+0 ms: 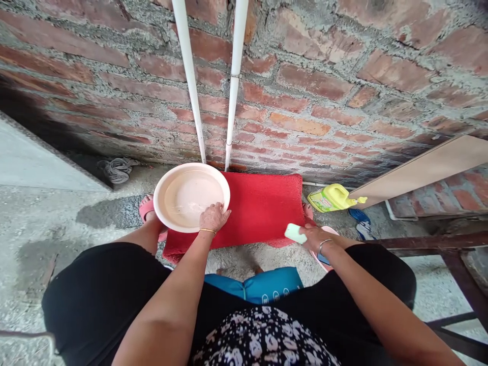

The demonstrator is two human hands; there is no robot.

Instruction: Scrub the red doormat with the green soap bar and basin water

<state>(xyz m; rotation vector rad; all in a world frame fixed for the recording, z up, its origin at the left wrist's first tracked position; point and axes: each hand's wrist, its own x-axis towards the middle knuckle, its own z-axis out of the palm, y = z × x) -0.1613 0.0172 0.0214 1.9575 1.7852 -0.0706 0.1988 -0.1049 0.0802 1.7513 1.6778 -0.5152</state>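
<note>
Pale pink basin (159,201), red cloth (263,206), mint-green bar (294,233), yellow jug (330,198), black top (263,340) (scattered with pale flowers).

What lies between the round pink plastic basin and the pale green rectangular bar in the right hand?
The head view shows red textured cloth between the basin and bar; the left hand touches the basin's rim.

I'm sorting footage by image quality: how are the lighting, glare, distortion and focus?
Head view throughout: soft light, deep shadow on the brick wall at left; faint glints on the water in the pale pink basin; white pipes splaying upward, suggesting wide-angle stretch; left hand and right hand without obvious blur.
</note>
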